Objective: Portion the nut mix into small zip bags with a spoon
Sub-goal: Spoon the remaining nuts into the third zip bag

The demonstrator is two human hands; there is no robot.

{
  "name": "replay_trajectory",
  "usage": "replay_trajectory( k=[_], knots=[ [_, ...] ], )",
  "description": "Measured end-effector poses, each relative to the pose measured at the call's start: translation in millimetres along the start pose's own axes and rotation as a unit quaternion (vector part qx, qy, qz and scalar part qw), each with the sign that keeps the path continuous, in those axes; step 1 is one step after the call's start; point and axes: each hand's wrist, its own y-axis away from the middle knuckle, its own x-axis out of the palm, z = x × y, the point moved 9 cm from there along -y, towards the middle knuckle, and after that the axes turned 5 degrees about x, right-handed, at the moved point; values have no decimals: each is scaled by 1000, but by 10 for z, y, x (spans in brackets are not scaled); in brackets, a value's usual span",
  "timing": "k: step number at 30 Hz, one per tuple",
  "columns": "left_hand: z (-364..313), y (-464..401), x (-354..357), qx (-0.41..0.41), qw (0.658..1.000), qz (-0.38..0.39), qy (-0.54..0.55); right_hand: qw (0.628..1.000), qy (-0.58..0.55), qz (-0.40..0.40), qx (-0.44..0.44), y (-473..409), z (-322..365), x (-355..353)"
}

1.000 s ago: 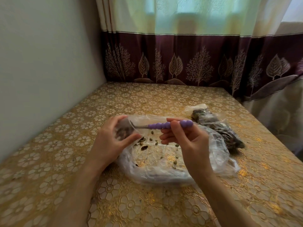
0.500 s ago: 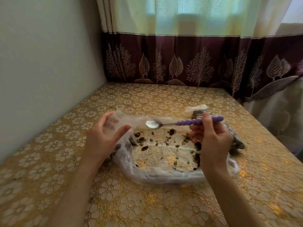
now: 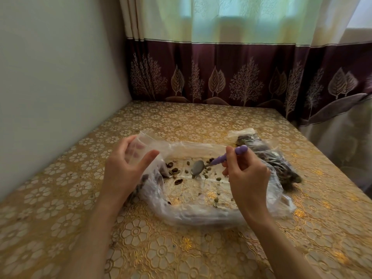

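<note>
Scooping step in hand: right hand [image 3: 246, 178] gripped the purple-handled spoon [image 3: 213, 163], bowl down among nut mix [image 3: 177, 172] in the large bag [image 3: 201, 214] on the bench [image 3: 60, 198], left hand [image 3: 124, 170] pinching a small zip bag [image 3: 141, 147] open nearby; next likely called for a level lift.

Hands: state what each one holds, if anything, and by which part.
Left hand holds the small zip bag near its open mouth; right hand pinches the spoon by its purple handle.

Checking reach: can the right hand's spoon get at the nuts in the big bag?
Probably yes: the right hand holds the spoon inside the open big bag, beside loose nuts, nothing between.
</note>
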Motion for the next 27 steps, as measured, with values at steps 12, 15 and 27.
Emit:
replay_trajectory(
  k=[12, 15, 27],
  knots=[
    [-25, -6, 6, -2, 1000, 2, -3, 982, -92, 123, 112, 132, -170, 381],
    [-37, 0, 6, -1, 1000, 3, -1, 969, -108, 165, 145, 178, -216, 495],
    [-49, 9, 5, -1, 1000, 3, 2, 925, -196, 164, 282, 189, -426, 468]
  ],
)
